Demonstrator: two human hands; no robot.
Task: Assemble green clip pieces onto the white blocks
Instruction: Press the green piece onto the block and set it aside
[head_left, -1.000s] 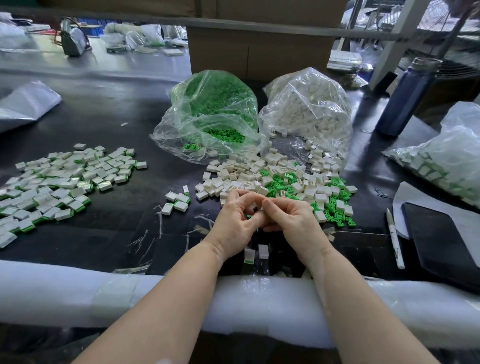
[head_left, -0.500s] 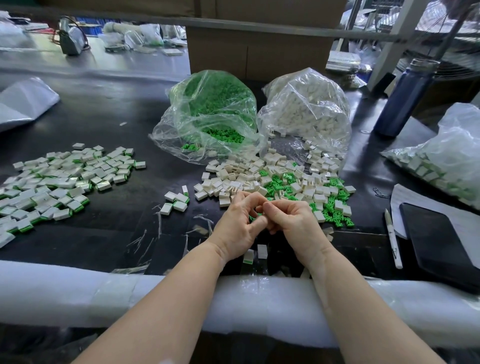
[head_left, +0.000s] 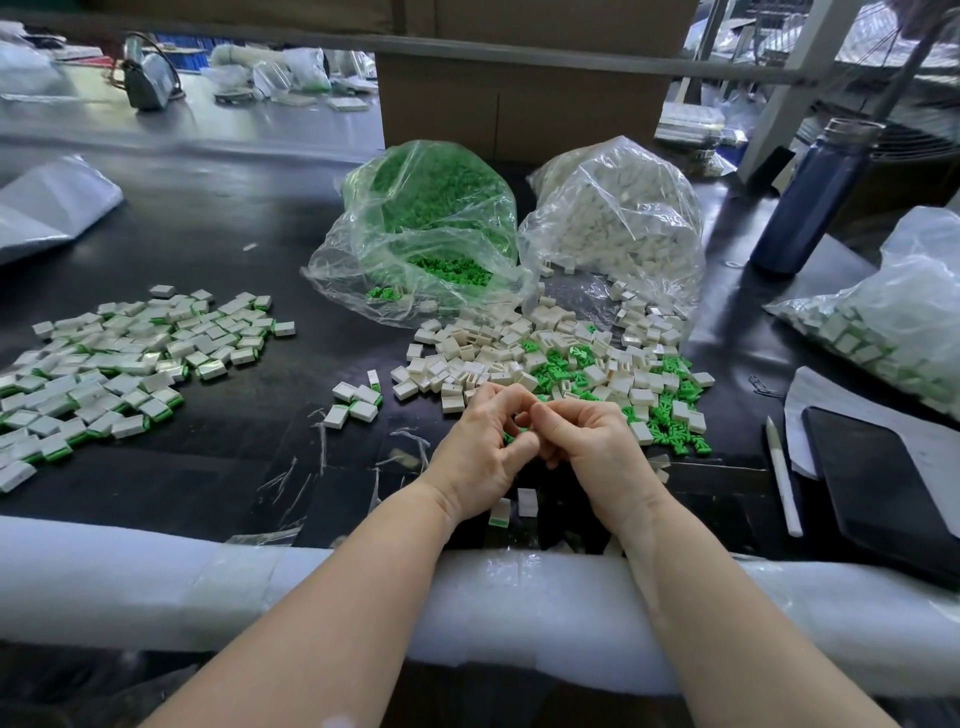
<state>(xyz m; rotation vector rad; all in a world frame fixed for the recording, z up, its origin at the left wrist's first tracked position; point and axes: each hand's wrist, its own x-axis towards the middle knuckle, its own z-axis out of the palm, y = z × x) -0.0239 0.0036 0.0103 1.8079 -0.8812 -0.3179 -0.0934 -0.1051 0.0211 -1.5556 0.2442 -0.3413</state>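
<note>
The left hand (head_left: 480, 447) and right hand (head_left: 584, 441) meet fingertip to fingertip just above the table (head_left: 234, 244), both with fingers curled in; a sliver of green clip (head_left: 511, 437) shows between the left fingers, so the left seems to pinch it, though the piece is mostly hidden; what the right hand pinches I cannot tell, since its fingers cover it. Against a second ago the hands have barely shifted, only drawn a little closer together, with the left thumb folding in; I judge a clip is being pressed home onto a block, and not yet released.

Just below the wrists two pieces (head_left: 514, 506) stand on the table, one showing a green edge; just beyond the fingers lies the loose pile (head_left: 545, 358) of white blocks and green clips, spilling from the green bag (head_left: 431, 228) and white bag (head_left: 613, 223) behind it; well to the left lies the done heap (head_left: 124, 358), blocks with green edges; four more (head_left: 356, 402) sit between heap and pile. To the right lie a pen (head_left: 782, 478), a tablet (head_left: 878, 478) and a bottle (head_left: 815, 197).
</note>
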